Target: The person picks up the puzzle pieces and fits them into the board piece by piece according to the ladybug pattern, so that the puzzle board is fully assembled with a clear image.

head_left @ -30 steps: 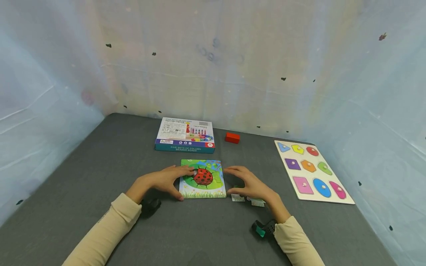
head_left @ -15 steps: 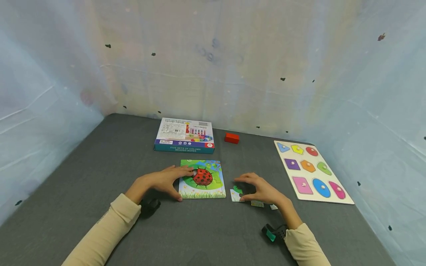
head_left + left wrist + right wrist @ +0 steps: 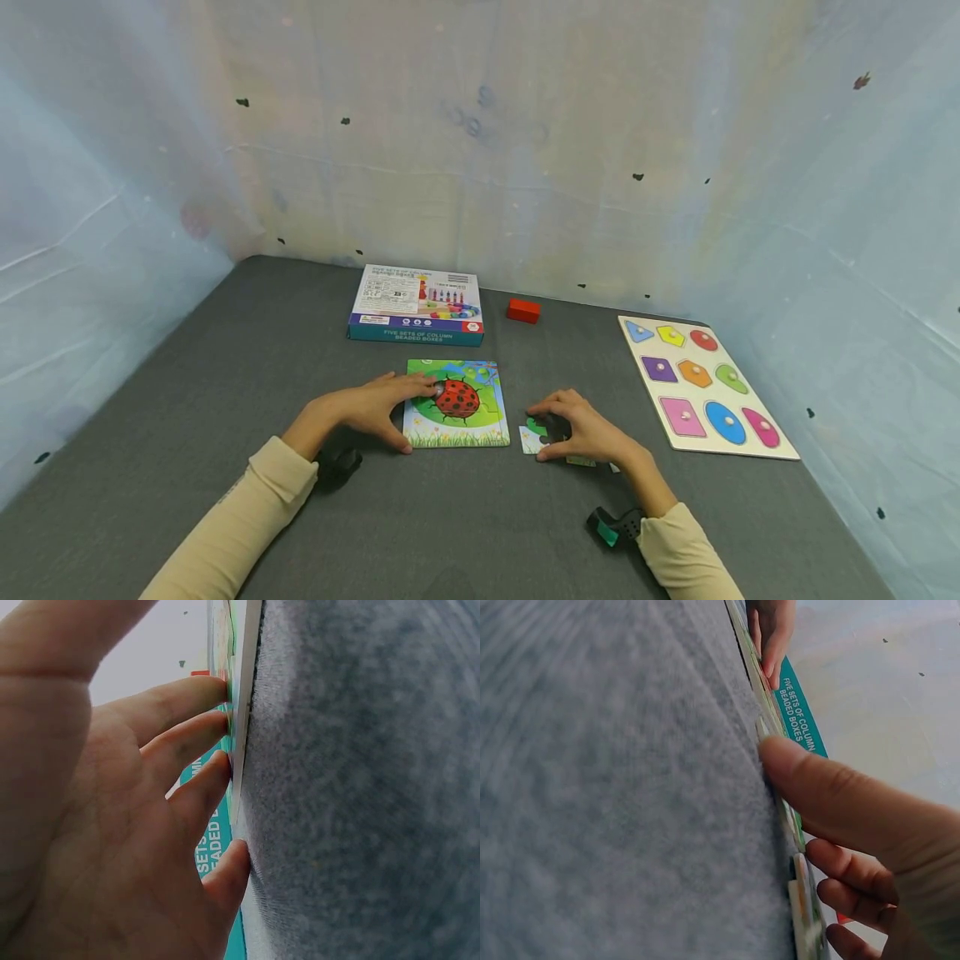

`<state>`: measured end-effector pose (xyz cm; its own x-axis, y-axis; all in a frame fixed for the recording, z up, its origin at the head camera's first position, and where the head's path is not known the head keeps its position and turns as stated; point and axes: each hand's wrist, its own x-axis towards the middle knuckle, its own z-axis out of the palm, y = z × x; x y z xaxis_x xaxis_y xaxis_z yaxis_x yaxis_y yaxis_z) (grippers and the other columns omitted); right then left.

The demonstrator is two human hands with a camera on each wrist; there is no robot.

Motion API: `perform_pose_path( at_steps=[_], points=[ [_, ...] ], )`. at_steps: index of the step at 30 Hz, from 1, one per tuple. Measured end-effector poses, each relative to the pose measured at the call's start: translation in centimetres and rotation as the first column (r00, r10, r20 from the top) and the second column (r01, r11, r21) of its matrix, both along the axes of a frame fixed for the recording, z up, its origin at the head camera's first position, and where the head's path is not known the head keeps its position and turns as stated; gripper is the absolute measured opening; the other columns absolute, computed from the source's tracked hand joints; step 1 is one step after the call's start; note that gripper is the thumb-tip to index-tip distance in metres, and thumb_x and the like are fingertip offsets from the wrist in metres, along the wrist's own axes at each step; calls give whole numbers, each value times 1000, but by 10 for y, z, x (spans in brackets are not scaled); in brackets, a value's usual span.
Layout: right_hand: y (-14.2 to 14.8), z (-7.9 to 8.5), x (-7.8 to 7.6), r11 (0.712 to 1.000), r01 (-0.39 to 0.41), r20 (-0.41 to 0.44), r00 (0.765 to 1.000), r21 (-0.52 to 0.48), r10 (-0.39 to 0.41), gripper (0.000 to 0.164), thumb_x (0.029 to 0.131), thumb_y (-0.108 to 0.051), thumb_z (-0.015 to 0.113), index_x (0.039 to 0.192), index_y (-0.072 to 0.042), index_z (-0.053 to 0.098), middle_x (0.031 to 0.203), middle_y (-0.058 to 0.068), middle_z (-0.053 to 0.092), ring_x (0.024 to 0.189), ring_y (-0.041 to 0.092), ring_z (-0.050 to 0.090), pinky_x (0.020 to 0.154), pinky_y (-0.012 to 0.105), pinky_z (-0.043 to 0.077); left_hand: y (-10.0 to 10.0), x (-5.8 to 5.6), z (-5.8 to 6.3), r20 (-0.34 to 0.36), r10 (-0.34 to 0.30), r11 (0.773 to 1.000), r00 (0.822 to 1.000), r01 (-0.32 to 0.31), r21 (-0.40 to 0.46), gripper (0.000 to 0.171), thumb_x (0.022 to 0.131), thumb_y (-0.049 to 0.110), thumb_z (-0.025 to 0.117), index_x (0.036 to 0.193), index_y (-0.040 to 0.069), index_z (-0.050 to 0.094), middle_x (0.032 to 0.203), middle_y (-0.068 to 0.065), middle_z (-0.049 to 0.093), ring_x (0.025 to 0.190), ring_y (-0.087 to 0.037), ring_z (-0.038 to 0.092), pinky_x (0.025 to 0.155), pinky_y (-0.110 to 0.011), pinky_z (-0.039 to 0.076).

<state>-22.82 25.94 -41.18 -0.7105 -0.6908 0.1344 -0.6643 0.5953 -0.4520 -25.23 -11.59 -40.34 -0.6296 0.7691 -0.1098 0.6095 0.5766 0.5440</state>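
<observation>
A square ladybug jigsaw puzzle [image 3: 489, 421] lies flat on the dark table. My left hand [image 3: 371, 406] rests at its left side, fingers straight over the picture and thumb by the near left corner. In the left wrist view, the fingertips [image 3: 217, 766] meet the puzzle's edge. Right of the puzzle, my right hand [image 3: 585, 429] spreads thumb and forefinger around a loose white and green puzzle piece [image 3: 531, 440]. The thumb is at the piece's near edge, and the forefinger stands just past its far edge. Another piece [image 3: 580, 461] is partly hidden under the hand.
Behind the puzzle lies a beaded-boxes carton [image 3: 416, 304], with a red block [image 3: 523, 311] beside it. A wooden shape board [image 3: 705, 396] with knobbed pieces lies at the right. Plastic sheeting [image 3: 480, 167] rises behind the table's back edge.
My right hand has moved right from the puzzle's right edge to the loose piece, and its thumb has shifted slightly nearer to me. My left hand has stayed in place.
</observation>
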Motion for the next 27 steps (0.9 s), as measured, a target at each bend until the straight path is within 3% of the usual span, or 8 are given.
perform_pose_path(
  at_steps=[9, 27],
  points=[
    [-1, 0, 0, 1000, 4, 14, 1000, -11, -4, 48, 77, -36, 76, 116, -13, 62, 111, 1, 58, 103, 19, 45, 87, 47, 33, -1, 0, 1, 6, 5, 1000, 1000, -5, 3, 86, 74, 37, 77, 143, 6, 36, 151, -14, 26, 140, -32, 18, 109, -58, 6],
    [-18, 2, -4, 997, -44, -18, 999, -71, 43, 50, 78, -35, 75, 121, -13, 59, 106, -3, 60, 96, 13, 52, 83, 35, 43, -1, -1, 2, 7, -8, 1000, 1000, 7, 20, 86, 74, 37, 77, 142, 5, 37, 151, -15, 26, 139, -35, 19, 109, -59, 6]
  ],
)
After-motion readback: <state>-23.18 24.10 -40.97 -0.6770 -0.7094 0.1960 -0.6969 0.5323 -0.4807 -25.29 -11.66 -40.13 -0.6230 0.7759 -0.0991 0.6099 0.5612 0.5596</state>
